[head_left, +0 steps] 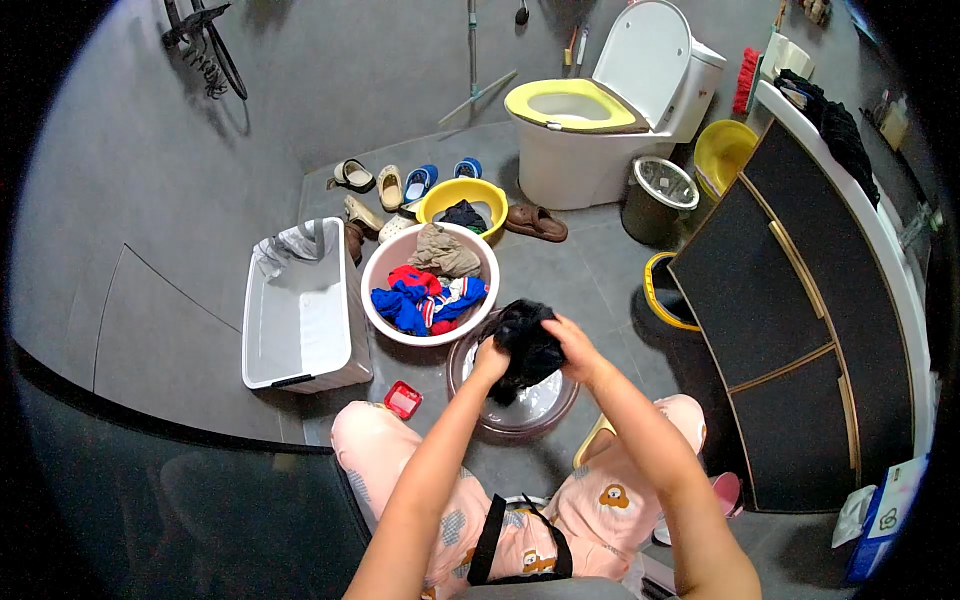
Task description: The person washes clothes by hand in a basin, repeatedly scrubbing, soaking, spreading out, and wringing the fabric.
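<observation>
A bunched black cloth is gripped between my two hands, above a wide basin that stands on the floor before my knees. My left hand closes on the cloth's left side, and my right hand on its right side. The cloth's exact kind cannot be made out. Just behind the basin, a pink-white tub holds blue, red and brownish clothes. A small red dish lies on the floor left of the basin.
To the left stands a white storage bin with grey cloth over its far rim. A yellow basin and several shoes sit behind the tub. Farther back are a toilet and a trash can. A dark cabinet borders the right.
</observation>
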The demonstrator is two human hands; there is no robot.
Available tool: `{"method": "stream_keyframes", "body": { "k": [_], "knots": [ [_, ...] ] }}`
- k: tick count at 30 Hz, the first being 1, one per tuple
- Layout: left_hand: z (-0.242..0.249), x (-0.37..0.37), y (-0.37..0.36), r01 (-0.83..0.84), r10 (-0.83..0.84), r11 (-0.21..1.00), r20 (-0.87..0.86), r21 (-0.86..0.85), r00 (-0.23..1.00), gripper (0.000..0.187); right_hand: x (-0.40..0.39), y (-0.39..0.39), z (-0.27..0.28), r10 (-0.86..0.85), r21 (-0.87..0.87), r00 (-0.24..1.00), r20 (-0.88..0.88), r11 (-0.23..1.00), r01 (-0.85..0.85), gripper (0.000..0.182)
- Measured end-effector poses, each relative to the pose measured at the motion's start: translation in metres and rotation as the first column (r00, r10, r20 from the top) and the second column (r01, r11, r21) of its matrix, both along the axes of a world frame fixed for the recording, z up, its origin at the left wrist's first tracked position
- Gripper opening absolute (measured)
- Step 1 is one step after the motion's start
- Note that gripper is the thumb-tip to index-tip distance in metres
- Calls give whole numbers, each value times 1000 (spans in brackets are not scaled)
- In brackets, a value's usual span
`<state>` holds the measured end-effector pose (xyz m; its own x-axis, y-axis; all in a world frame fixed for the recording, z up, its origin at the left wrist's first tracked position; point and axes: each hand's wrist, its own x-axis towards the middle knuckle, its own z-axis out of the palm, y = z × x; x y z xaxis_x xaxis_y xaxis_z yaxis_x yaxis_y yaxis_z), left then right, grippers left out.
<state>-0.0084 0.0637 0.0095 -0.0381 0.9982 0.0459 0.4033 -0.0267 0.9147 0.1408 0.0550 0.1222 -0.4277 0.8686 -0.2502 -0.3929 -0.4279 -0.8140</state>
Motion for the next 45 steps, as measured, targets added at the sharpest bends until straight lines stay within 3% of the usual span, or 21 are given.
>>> {"method": "stream_keyframes", "body": {
  "k": [1, 3, 4, 7, 8, 9, 11, 15, 17, 19, 22, 26, 29, 31, 33, 35, 37, 38, 41, 43, 45],
  "knots": [
    [8, -1, -1, 24, -44, 982, -102, -186, 994, 35, 4, 5, 3, -52, -5, 999, 15, 999, 52, 30],
    [30, -2, -10, 184, -217, 976, -492, -114, 843, 38, 13, 17, -5, -160, -22, 986, 51, 987, 162, 28],
    [34, 0, -18, 155, -138, 988, -360, 17, 923, 46, 18, 24, -10, -190, 31, 974, 120, 982, 187, 27],
    [51, -10, -21, 329, -358, 932, -241, -154, 902, 53, 28, 35, -20, -252, 103, 934, 254, 967, 233, 26],
    [57, -14, -25, 304, -304, 951, -327, -54, 895, 53, 30, 37, -23, -267, 111, 920, 287, 963, 245, 26],
    [58, -16, -25, 241, -179, 958, -328, 159, 928, 45, 31, 35, -19, -268, 97, 914, 305, 963, 250, 26],
    [61, -18, -24, 49, -72, 977, 104, 207, 992, 39, 32, 33, -10, -270, 73, 902, 336, 963, 261, 28],
    [80, -46, -22, -178, 137, 952, 172, 250, 975, 24, 44, 37, -7, -324, 19, 922, 210, 945, 328, 27],
    [98, -56, -20, -406, 313, 843, 292, 352, 904, 32, 54, 42, -9, -393, 9, 898, 197, 917, 400, 22],
    [93, -78, -15, -496, 510, 806, 45, 324, 859, 36, 62, 42, 2, -446, -21, 889, 104, 893, 450, 19],
    [95, -83, -22, -568, 620, 767, -116, 297, 776, 41, 68, 37, 16, -447, -21, 893, 62, 894, 448, 16],
    [54, -93, -16, -637, 658, 699, 57, 325, 751, 38, 75, 33, 17, -379, -19, 923, 71, 924, 381, 12],
    [69, -96, -26, -459, 362, 888, -657, 27, 661, 41, 53, 21, 30, -301, 40, 951, 75, 954, 299, 22],
    [78, -87, -29, -350, 126, 927, -766, -135, 631, 44, 41, 13, 29, -142, 95, 984, 106, 987, 132, 28],
    [85, -69, -31, -154, 165, 986, -550, 66, 818, 46, 26, 4, 21, -70, 160, 989, 128, 986, 49, 31],
    [76, -45, -23, 215, -140, 946, -292, 244, 946, 50, 7, -2, 17, -50, 273, 988, 148, 962, 8, 38],
    [107, -16, -31, 316, -261, 902, -211, 294, 942, 47, -8, -11, 24, -29, 254, 998, 54, 967, 14, 43],
    [103, -11, -28, 267, -218, 932, -209, 246, 953, 34, -8, -4, 4, -20, 338, 998, 52, 941, 1, 46],
    [112, -16, -6, 132, -87, 975, -239, 180, 967, 23, -8, -2, 35, -145, 166, 988, -50, 974, 151, 39],
    [124, -21, 3, 48, -27, 967, -87, 250, 996, 13, 7, 11, 26, -210, 136, 940, 268, 974, 179, 21],
    [135, -25, 11, 77, -130, 946, 149, 314, 980, 12, 13, 20, 0, -252, 279, 796, 551, 954, 109, 31]
  ]
}}
